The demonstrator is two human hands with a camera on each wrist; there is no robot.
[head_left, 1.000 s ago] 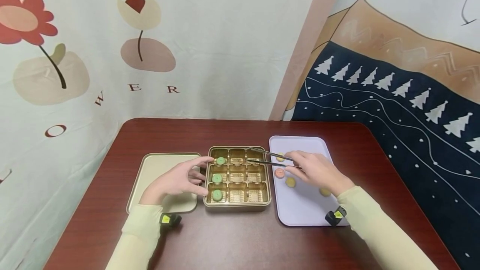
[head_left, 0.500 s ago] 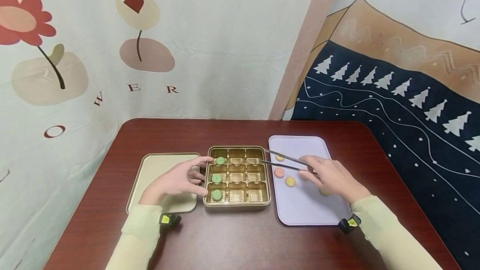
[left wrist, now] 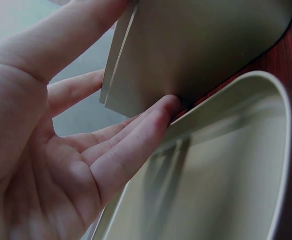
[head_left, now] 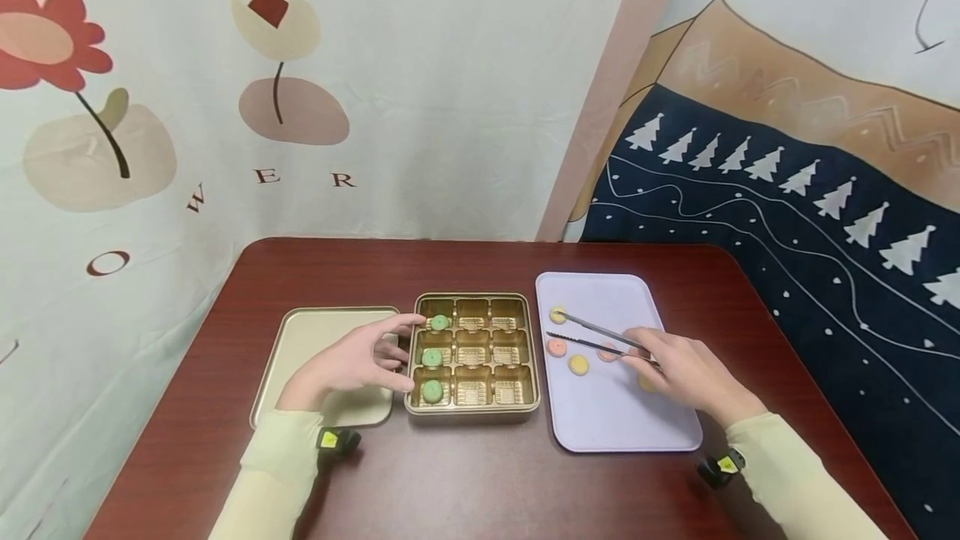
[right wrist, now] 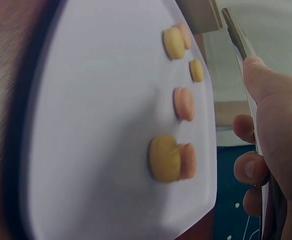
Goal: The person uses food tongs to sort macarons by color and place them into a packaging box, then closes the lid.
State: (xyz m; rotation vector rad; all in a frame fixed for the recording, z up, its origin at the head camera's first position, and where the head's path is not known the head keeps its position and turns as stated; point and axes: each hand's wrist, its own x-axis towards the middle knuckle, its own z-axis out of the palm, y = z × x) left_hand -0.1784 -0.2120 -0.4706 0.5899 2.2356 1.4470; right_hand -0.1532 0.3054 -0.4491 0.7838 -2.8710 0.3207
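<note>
My left hand [head_left: 360, 357] rests its spread thumb and fingertips against the left wall of a gold tin [head_left: 474, 413]; extended fingers meet that wall in the left wrist view. The tin's divided insert holds three green macarons [head_left: 432, 391] down its left column. My right hand [head_left: 686, 369] grips metal tongs [head_left: 600, 329], with their arms spread and serrated tips over the lilac tray [head_left: 600, 427]. One tip overlaps a yellow macaron [head_left: 557, 315]; the other lies just above a pink macaron [head_left: 557, 347]. Another yellow macaron [head_left: 578, 365] sits nearer me.
A pale gold lid [head_left: 300, 344] lies left of the tin, partly under my left hand. More pink and yellow macarons, including a yellow one [right wrist: 164, 159], show on the tray in the right wrist view. The brown table [head_left: 465, 482] ends at printed curtains.
My right hand has drawn the tongs rightward and towards me, from over the tin's right column to over the tray. The left hand has stayed at the tin.
</note>
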